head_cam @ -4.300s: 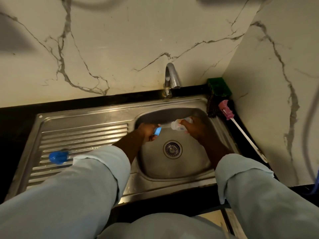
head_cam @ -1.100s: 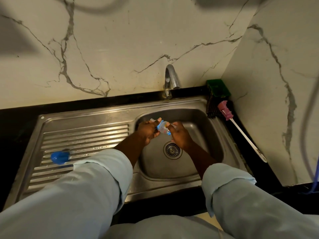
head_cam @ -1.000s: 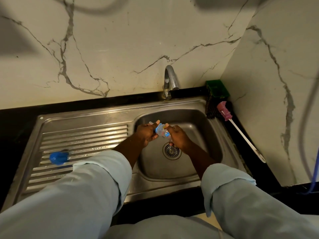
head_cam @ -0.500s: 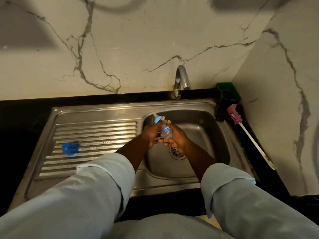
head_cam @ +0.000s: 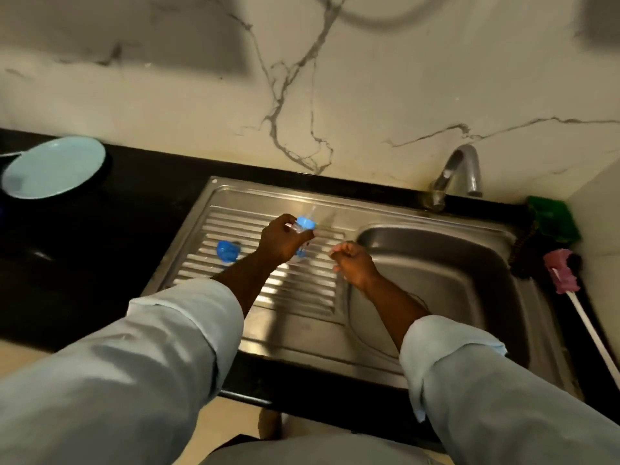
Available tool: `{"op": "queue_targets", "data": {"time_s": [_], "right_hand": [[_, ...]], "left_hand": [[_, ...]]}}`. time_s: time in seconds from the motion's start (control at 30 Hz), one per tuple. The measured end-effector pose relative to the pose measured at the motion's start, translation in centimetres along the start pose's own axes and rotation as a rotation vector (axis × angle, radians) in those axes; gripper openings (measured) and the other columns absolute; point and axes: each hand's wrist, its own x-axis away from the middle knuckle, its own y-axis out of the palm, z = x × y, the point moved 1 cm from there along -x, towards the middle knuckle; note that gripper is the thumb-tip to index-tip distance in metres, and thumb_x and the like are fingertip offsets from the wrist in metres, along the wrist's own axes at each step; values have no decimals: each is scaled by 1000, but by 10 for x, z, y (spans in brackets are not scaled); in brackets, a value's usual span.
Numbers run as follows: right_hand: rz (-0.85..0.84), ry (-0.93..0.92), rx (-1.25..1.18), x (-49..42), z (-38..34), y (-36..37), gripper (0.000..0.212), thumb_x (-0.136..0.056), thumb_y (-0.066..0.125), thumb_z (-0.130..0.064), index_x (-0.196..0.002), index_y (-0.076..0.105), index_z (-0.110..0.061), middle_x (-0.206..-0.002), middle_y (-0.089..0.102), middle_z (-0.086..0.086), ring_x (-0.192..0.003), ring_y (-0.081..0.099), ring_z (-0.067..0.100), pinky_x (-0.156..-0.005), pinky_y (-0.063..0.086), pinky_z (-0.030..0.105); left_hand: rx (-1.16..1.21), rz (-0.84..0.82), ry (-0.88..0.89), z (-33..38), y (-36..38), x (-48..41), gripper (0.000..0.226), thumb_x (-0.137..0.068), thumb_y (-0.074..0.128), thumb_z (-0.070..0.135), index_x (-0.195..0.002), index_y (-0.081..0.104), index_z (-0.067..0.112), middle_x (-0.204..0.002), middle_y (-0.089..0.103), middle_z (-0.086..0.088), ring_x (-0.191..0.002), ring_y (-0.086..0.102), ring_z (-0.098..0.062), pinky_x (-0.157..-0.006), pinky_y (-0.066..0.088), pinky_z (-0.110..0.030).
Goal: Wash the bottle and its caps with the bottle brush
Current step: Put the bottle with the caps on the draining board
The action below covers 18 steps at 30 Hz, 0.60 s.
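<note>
My left hand (head_cam: 280, 241) grips a small clear bottle (head_cam: 302, 231) with a blue cap ring, held over the ridged draining board (head_cam: 235, 273) of the steel sink. A loose blue cap (head_cam: 227, 250) lies on the ridges just left of that hand. My right hand (head_cam: 352, 263) hovers at the basin's left rim with fingers curled and nothing visible in it. The bottle brush (head_cam: 561, 275), pink head and white handle, lies on the counter at the far right.
The basin (head_cam: 453, 280) sits right of the draining board, with the tap (head_cam: 453, 172) behind it. A green sponge (head_cam: 550, 218) rests in the back right corner. A pale blue plate (head_cam: 53, 166) sits on the black counter (head_cam: 84, 263) at far left.
My left hand has carried the bottle from above the basin drain leftward over the draining board. My right hand has let go of it. The view has swung left.
</note>
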Motion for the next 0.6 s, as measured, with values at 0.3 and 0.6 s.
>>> {"op": "queue_targets", "data": {"time_s": [0.3, 0.6], "right_hand": [[-114, -162, 230, -27, -25, 114, 24, -79, 84, -17, -94, 66, -21, -84, 64, -8, -78, 60, 9, -88, 54, 37], [-211, -394, 542, -34, -48, 210, 81, -73, 90, -26, -142, 49, -15, -139, 56, 7, -126, 55, 23, -104, 49, 39]], "left_hand": [[-295, 239, 159, -56, -127, -13, 52, -67, 77, 62, -104, 62, 29, -94, 68, 7, -85, 66, -12, -79, 58, -39], [-306, 245, 54, -110, -193, -27, 45, -76, 85, 39, -111, 64, 21, -102, 69, 1, -94, 68, -18, -88, 58, -42]]}}
